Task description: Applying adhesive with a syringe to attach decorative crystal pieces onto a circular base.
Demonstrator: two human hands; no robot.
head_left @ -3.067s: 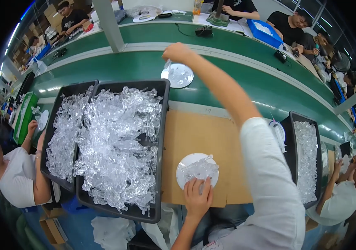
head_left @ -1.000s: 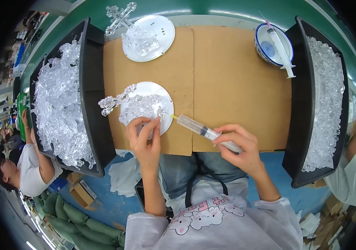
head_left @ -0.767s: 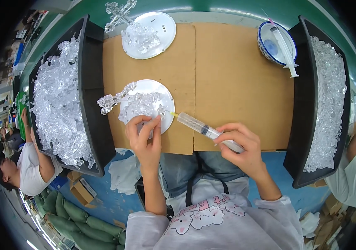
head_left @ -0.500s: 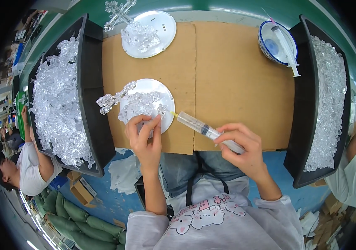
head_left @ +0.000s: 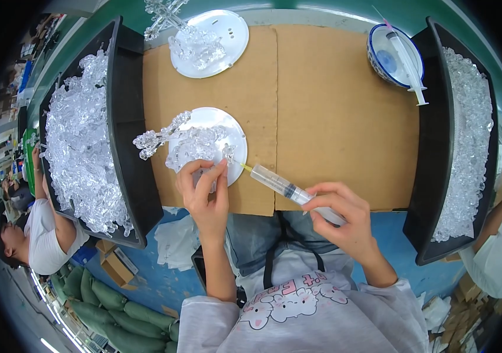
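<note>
My left hand [head_left: 207, 194] is closed at the near edge of a white round plate [head_left: 240, 138], fingertips pinching a small clear plastic piece [head_left: 228, 152]. My right hand [head_left: 345, 220] grips a clear syringe [head_left: 277, 183] with a dark plunger seal. Its thin yellow tip [head_left: 245, 167] points left at the pinched piece; whether they touch is too small to tell. More clear plastic pieces [head_left: 197, 144] are heaped on the plate, and a beaded clear cross-like part [head_left: 160, 136] sticks out past its left rim.
Black bins of clear pieces stand left [head_left: 130, 123] and right [head_left: 437, 141] of the cardboard [head_left: 345, 117]. A second white plate [head_left: 236, 41] with clear parts lies farther back. At the far right, another syringe [head_left: 407, 65] rests in a blue-rimmed bowl [head_left: 374, 59]. Other people are at both sides.
The view has shifted slightly. My right hand and the syringe have moved only a little, and the left hand keeps its pinch on the clear piece.
</note>
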